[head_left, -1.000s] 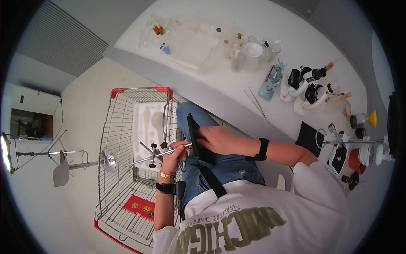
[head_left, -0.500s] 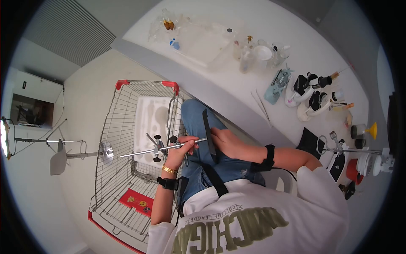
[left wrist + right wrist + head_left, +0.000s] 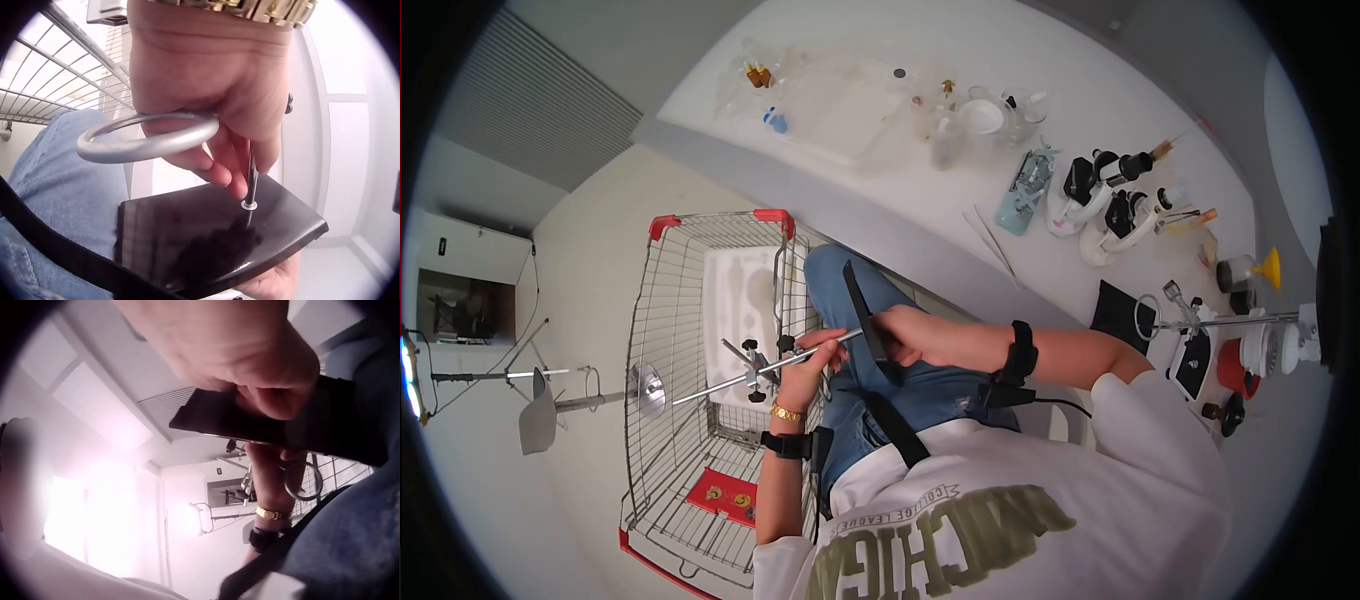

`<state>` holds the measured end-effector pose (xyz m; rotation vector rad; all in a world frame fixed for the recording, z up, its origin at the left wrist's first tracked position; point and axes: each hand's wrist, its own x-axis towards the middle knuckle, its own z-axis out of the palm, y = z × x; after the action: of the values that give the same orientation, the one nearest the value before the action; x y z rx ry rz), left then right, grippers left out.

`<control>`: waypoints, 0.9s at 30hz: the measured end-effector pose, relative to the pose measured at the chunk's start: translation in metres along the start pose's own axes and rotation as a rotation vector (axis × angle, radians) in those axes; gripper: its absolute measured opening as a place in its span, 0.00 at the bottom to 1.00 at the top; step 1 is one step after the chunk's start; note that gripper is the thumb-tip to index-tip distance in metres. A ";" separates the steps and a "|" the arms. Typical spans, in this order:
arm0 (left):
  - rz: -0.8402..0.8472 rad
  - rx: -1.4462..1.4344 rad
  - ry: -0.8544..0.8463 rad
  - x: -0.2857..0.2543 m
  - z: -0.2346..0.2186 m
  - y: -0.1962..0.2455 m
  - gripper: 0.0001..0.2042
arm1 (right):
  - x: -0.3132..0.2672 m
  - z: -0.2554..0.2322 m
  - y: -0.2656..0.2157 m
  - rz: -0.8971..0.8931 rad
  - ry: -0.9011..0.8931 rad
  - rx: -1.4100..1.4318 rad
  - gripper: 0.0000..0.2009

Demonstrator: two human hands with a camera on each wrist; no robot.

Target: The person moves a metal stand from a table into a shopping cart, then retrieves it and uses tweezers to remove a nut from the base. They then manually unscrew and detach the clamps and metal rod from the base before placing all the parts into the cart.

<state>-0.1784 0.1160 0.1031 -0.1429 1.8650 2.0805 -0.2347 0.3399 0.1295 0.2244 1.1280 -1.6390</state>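
My left hand (image 3: 808,368) grips the metal rod (image 3: 718,384) of a retort stand close to its black base plate (image 3: 169,231). In the left wrist view the rod meets the glossy plate at a small silver collar, and a grey metal ring (image 3: 187,140) sticks out beside the hand. A boss-head clamp with black knobs (image 3: 752,370) sits farther along the rod. My right hand (image 3: 910,335) is at the underside of the base, its fingers (image 3: 275,403) curled against it; the fingertips are partly hidden. The base stands on edge above my lap.
A wire shopping cart (image 3: 774,217) with red corners stands in front, holding a white moulded tray (image 3: 718,290). Along the right runs a white table (image 3: 920,215) bearing tweezers (image 3: 990,242), two microscopes (image 3: 1122,225), glassware and another stand with a ring (image 3: 1240,322).
The base swung more upright half a second ago and now leans again. My right hand's fingers have shifted against its underside. The left hand keeps its grip; the head view has shifted slightly.
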 end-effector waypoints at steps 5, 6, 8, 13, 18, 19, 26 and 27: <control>-0.018 0.027 0.005 -0.002 -0.006 -0.004 0.15 | 0.005 -0.011 0.002 0.040 -0.124 -0.119 0.13; -0.022 0.013 0.005 -0.002 -0.007 -0.006 0.15 | 0.005 -0.007 0.011 -0.365 0.117 -0.579 0.13; -0.021 -0.003 0.001 -0.002 -0.009 -0.006 0.15 | -0.002 0.000 0.007 -0.775 0.372 -1.035 0.13; -0.014 0.016 -0.010 -0.002 -0.007 -0.007 0.15 | -0.009 0.004 0.008 -0.759 0.299 -1.050 0.11; -0.026 0.049 -0.008 -0.003 -0.004 -0.003 0.13 | 0.003 0.003 0.010 -0.624 0.325 -0.974 0.13; -0.026 0.047 -0.007 -0.004 -0.003 -0.003 0.13 | -0.001 0.006 0.004 -0.460 0.289 -0.922 0.14; -0.045 0.113 0.004 -0.002 0.002 0.001 0.12 | -0.008 0.012 -0.003 -0.150 0.224 -0.412 0.17; -0.046 0.132 0.008 -0.002 0.003 0.003 0.13 | -0.008 0.011 -0.004 -0.092 0.210 -0.334 0.16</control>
<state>-0.1769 0.1187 0.1065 -0.1599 1.9780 1.9225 -0.2306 0.3366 0.1425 0.1308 1.5720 -1.5033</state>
